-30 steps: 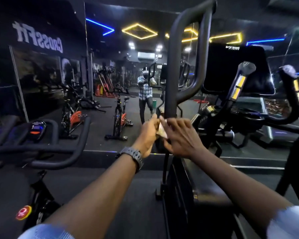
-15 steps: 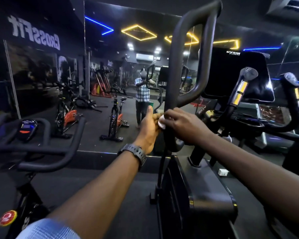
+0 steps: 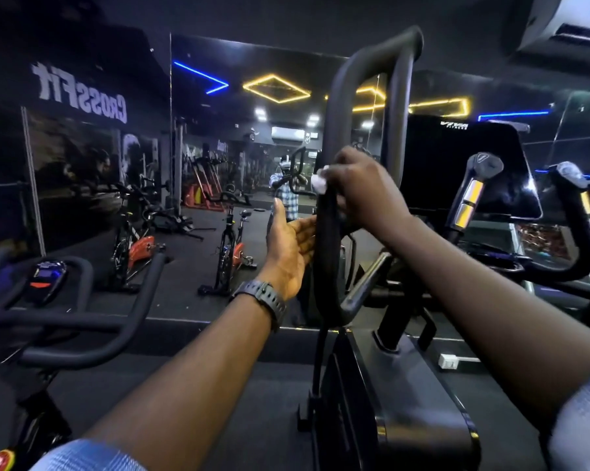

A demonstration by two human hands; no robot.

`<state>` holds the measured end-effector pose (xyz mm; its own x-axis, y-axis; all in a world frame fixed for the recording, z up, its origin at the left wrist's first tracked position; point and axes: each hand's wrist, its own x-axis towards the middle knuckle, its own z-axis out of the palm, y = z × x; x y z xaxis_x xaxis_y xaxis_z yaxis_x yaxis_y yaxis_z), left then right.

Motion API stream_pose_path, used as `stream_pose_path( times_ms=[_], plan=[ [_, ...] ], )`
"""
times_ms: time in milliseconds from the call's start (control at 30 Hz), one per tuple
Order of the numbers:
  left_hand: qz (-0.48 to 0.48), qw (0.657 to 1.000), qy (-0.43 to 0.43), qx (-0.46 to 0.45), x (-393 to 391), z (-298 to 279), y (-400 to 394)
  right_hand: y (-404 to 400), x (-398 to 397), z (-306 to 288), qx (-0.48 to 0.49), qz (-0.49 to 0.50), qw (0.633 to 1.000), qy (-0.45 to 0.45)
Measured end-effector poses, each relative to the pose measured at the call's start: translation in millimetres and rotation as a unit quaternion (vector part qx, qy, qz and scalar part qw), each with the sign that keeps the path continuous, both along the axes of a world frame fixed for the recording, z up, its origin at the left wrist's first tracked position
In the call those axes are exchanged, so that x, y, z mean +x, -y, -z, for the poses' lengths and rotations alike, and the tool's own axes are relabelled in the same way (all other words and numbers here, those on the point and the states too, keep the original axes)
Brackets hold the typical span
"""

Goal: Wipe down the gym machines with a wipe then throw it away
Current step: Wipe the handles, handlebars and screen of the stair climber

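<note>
- The wipe (image 3: 318, 181) is judged to be light, soft and limp; no resistance of its own is expected, so it must be kept pressed to the surface by the fingers.
- A fold around the bar is judged the best hold, with the wipe trapped between palm and tube so that it cannot slip out.
- The wipe is seen as a small white crumpled wad; only a corner shows, at the 9 o'clock side of the right hand (image 3: 358, 188).
- The right hand is wrapped around the upright handle bar (image 3: 331, 137) of the machine, grasping the wipe against it.
- The left hand (image 3: 288, 246) is released, with the palm turned toward the bar and the fingers straight; it lies at 7 o'clock from the right hand, just beside the bar, and whether the fingertips touch it cannot be told.
- The bar is judged rigid and smooth; a firm sliding stroke along it is considered suitable.
- A wristwatch (image 3: 263, 299) is worn on the left wrist.
</note>
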<state>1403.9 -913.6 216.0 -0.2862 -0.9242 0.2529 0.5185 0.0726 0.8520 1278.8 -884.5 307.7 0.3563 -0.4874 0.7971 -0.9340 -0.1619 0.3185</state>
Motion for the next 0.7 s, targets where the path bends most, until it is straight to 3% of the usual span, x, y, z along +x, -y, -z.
stream_pose_path(
  times_ms=[67, 167, 233, 400, 467, 600, 700],
  plan=[
    [0.011, 1.000, 0.003, -0.004, 2, -1, -1, -1, 4, 10, 0.010, -0.006, 1.000, 0.006],
    [0.043, 0.999, -0.007, -0.017, 6, -3, 9, -29, 12, 54, 0.093, -0.031, 0.991, -0.092],
    [0.057, 0.998, -0.013, -0.025, 5, -8, 17, -37, 13, 52, 0.116, -0.016, 0.985, -0.124],
    [0.084, 0.994, -0.032, -0.058, -2, -42, 31, 1, 13, -48, 0.008, 0.059, 0.998, -0.032],
    [0.093, 0.992, -0.039, -0.072, -1, -54, 35, 10, 15, -62, -0.014, 0.087, 0.996, 0.012],
    [0.138, 0.986, -0.036, -0.089, 10, -63, 39, -7, 27, -5, 0.012, 0.099, 0.995, 0.003],
    [0.164, 0.981, -0.034, -0.100, 14, -62, 39, -15, 29, 7, 0.039, 0.103, 0.991, -0.070]
  ],
)
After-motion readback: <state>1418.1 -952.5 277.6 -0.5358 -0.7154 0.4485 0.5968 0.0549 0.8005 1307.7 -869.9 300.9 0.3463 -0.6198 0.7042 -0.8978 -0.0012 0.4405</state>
